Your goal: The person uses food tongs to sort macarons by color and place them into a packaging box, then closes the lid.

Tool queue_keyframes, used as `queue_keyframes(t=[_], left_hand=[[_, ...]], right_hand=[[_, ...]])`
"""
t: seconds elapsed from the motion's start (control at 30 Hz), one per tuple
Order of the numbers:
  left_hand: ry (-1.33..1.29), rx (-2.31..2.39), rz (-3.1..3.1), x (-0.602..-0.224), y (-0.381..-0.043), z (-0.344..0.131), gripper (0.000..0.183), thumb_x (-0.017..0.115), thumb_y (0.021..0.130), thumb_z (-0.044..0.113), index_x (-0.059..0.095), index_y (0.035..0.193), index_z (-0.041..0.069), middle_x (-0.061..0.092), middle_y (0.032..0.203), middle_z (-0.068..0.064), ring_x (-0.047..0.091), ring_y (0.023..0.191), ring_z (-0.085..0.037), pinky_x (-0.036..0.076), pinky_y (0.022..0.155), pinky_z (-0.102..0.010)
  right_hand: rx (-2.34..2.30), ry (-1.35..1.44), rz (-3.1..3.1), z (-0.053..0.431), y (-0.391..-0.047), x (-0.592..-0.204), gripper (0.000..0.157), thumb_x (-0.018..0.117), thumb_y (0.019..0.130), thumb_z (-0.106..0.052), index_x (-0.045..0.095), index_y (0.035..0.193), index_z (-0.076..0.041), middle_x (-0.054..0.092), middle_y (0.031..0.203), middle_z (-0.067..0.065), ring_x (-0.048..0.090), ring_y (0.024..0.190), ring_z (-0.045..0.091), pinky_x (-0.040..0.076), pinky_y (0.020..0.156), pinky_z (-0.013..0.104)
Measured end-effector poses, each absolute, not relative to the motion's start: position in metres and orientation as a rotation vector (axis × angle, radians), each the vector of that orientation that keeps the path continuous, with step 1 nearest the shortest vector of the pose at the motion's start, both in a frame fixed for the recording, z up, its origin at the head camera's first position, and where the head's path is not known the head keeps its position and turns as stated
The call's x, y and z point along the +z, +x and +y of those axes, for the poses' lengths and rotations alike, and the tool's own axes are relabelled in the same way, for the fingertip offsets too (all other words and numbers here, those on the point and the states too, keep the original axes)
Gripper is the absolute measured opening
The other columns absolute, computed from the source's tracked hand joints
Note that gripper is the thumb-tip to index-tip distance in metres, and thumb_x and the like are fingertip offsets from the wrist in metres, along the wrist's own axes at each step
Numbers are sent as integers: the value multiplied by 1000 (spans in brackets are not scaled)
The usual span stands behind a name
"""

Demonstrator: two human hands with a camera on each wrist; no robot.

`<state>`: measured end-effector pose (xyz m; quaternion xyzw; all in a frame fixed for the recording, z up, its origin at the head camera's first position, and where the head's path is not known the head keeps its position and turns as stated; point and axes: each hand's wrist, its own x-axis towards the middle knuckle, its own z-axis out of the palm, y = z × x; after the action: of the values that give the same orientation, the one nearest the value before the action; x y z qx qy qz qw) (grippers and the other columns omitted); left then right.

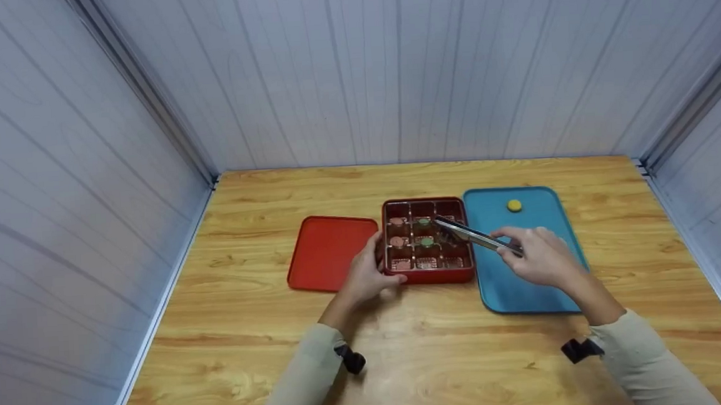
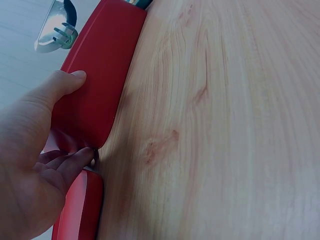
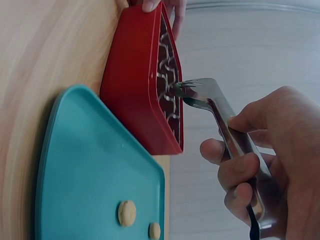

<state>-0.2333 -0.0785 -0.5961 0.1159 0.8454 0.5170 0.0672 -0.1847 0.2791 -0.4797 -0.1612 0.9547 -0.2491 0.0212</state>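
Observation:
A red box (image 1: 431, 276) with a clear divided insert stands mid-table. Pink discs (image 1: 398, 242) sit in its left column, green discs (image 1: 427, 241) in the middle one. My left hand (image 1: 368, 276) holds the box's near left corner, thumb on the front wall (image 2: 92, 95) and fingers round the side. Metal serving tongs (image 1: 478, 236) are gripped in my right hand (image 1: 540, 255), their tips over the box's right part. Something green (image 3: 177, 90) shows at the tips in the right wrist view; whether the tongs pinch it I cannot tell.
Right of the box lies a blue tray (image 1: 497, 288) with a yellow disc (image 1: 514, 205); the right wrist view shows two pale round pieces (image 3: 127, 213) on it. A red lid-like tray (image 1: 323, 255) lies left of the box. Pale panel walls (image 1: 365, 71) enclose the wooden table.

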Motion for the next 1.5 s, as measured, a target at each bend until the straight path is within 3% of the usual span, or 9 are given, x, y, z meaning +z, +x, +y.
queue_keyframes(t=[0.37,0.8,1.33,1.5], left_hand=[[334,1653,2455,-586,-230,-76,117,99,79,4,32,175,4,51,174,-23,54,161,-41,42,137,-52],[362,1598,2501,-588,-230,-78,115,100,81,11,33,175,6,55,171,-22,57,157,-41,46,134,-53],[338,1609,2477,-586,-229,-78,117,100,82,9,32,176,9,52,175,-20,54,161,-39,43,136,-52],[324,1582,2503,-585,-228,-78,117,101,82,12,33,177,11,55,172,-21,55,159,-40,42,137,-55]], right_hand=[[-780,-552,2934,263,-182,-479,31,68,110,-18,77,139,-11,44,57,-8,29,47,8,18,48,22],[-759,-575,2910,254,-178,-493,33,67,110,-18,77,141,-12,31,55,-11,20,47,7,13,48,22],[-762,-609,2923,254,-177,-497,33,67,111,-20,76,141,-10,26,54,-13,15,47,3,13,49,21],[-790,-570,2907,254,-177,-497,35,68,110,-19,76,142,-10,32,56,-11,20,47,6,14,50,22]])
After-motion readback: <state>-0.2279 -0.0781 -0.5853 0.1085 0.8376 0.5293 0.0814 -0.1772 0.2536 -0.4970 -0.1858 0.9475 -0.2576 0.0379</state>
